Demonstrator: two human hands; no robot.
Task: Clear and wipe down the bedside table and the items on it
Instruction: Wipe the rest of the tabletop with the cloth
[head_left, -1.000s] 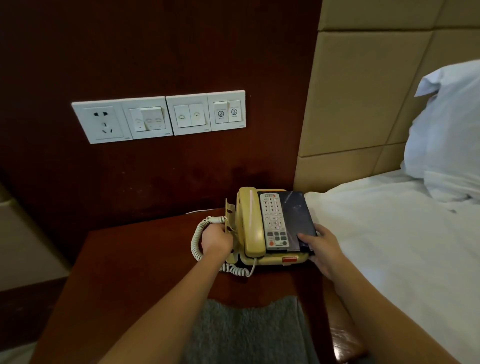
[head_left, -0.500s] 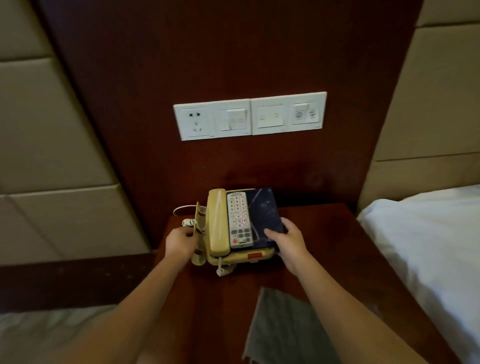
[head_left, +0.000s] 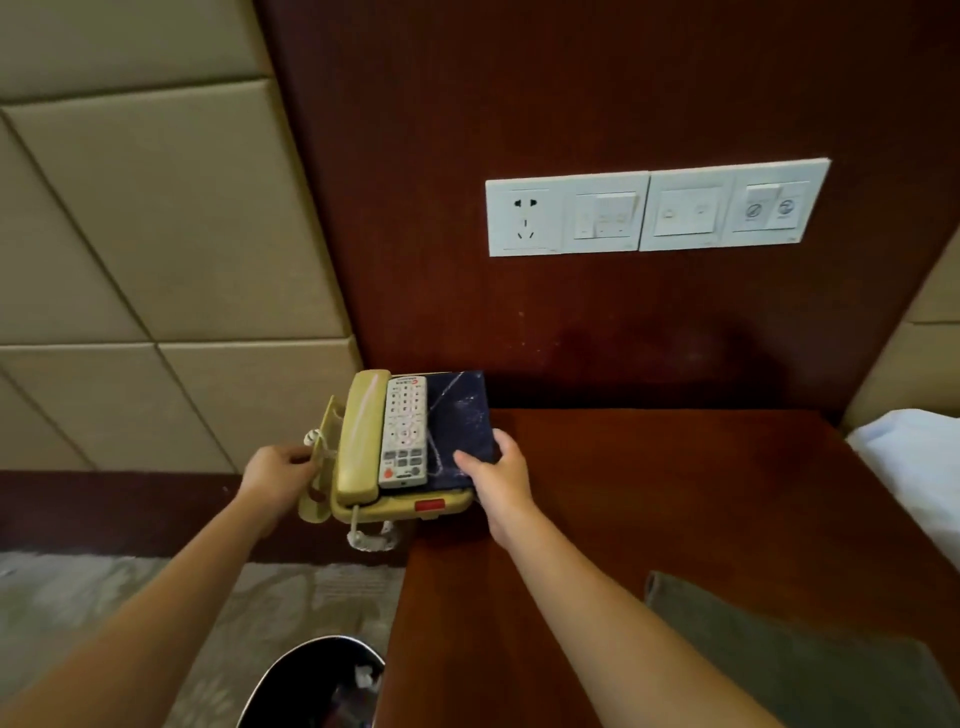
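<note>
A yellowed corded telephone (head_left: 358, 441) is held at the left edge of the dark wooden bedside table (head_left: 649, 493), partly out past that edge. A white remote control (head_left: 405, 431) and a dark blue marbled pad (head_left: 462, 426) lie on top of the phone. My left hand (head_left: 275, 475) grips the phone's left side by its bracket. My right hand (head_left: 498, 475) holds the right side, thumb on the blue pad. The coiled cord (head_left: 369, 538) dangles below the phone. A grey cloth (head_left: 789, 654) lies on the table's near right part.
A black waste bin (head_left: 317, 680) with scraps stands on the carpet left of the table. White wall sockets and switches (head_left: 654, 210) sit on the wood panel behind. White bedding (head_left: 914, 462) borders the table's right; padded beige wall panels fill the left.
Both hands have carried the phone with the remote and pad from the table's right side across to its left edge. The view has swung left, bringing the bin into sight.
</note>
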